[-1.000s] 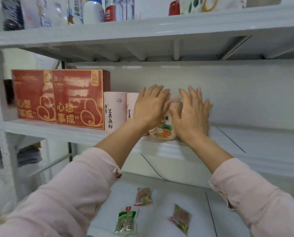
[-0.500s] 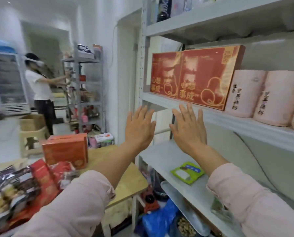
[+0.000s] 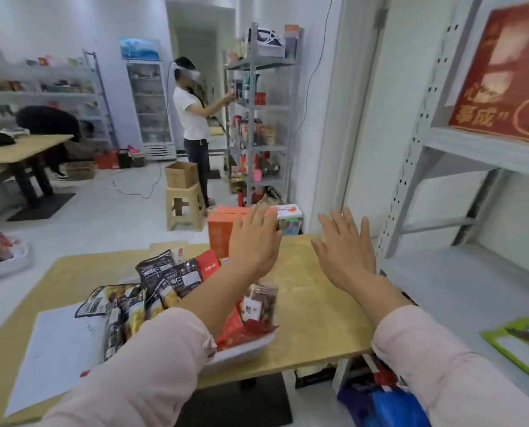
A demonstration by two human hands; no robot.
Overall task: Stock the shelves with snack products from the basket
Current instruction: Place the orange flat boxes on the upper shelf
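Hands [image 3: 254,241] [image 3: 346,251] now over table [image 3: 315,306] — snack-filled basket [image 3: 244,350]

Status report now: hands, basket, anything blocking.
Left hand and right hand open, empty, above the table. Basket on table, loaded with snack bags and a jar. Nothing blocking the basket.

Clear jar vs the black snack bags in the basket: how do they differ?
The clear jar is rigid and see-through, showing brown contents behind a white label; the black snack bags are opaque printed pouches. The clear jar stands upright at the right end of the white basket; the black snack bags lean and overlap further left. There is one jar but several bags. Both sit in the white basket on the wooden table.
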